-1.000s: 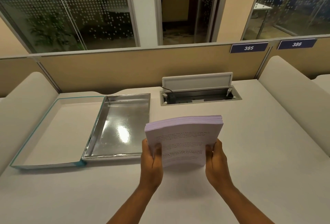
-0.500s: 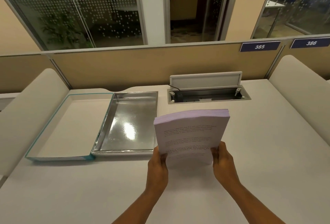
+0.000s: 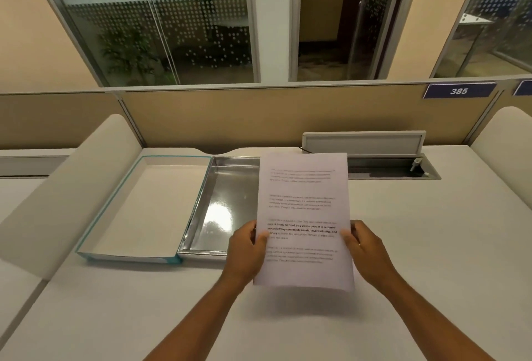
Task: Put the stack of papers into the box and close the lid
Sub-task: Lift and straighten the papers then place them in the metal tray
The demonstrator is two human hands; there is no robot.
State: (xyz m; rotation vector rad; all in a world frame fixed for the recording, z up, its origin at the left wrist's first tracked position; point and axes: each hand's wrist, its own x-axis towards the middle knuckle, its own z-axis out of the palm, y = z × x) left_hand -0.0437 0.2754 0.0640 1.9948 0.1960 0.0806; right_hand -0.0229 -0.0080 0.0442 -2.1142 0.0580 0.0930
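Note:
I hold the stack of papers [image 3: 303, 211] lifted above the desk, its printed top sheet facing me. My left hand [image 3: 247, 248] grips its left edge and my right hand [image 3: 364, 248] grips its right edge. To the left lies the open box: a white half with a teal rim [image 3: 138, 208] and, joined to it, a shiny silver-lined half [image 3: 227, 205]. Both halves are empty. The papers overlap the right side of the silver half in view.
An open cable hatch with a raised grey flap [image 3: 365, 142] sits at the back of the desk. Rounded white side dividers [image 3: 72, 193] [image 3: 506, 142] flank the desk, and a tan partition [image 3: 259, 116] closes the back.
The stack has been raised and tilted toward me, so its top sheet now faces the camera instead of its edge. The view has shifted left.

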